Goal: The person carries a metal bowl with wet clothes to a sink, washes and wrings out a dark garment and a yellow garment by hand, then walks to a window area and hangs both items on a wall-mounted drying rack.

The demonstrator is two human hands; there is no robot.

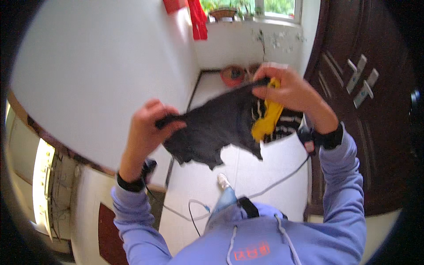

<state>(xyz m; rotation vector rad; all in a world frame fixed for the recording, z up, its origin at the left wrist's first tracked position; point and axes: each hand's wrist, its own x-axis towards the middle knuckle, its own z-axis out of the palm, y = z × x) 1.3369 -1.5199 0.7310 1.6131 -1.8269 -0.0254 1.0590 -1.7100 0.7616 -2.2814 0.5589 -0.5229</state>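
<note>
A dark cloth (212, 126) is stretched in the air between my two hands, its lower edge hanging unevenly. My left hand (149, 124) pinches one corner between thumb and fingers. The opposite upper corner is in my right hand (285, 86), which is higher and farther from my body. A yellow piece of fabric (266, 119) hangs below my right hand; whether it is joined to the dark cloth I cannot tell. Just behind it shows a black item with white markings (288, 124), partly hidden and blurred.
To the right stands a dark brown door (357, 139) with metal handles (364, 87). A white wall (109, 66) rises on the left. Beyond my hands, a red basin (232, 75) sits on the pale floor (195, 185). Grey cables (281, 184) run from my wrist devices.
</note>
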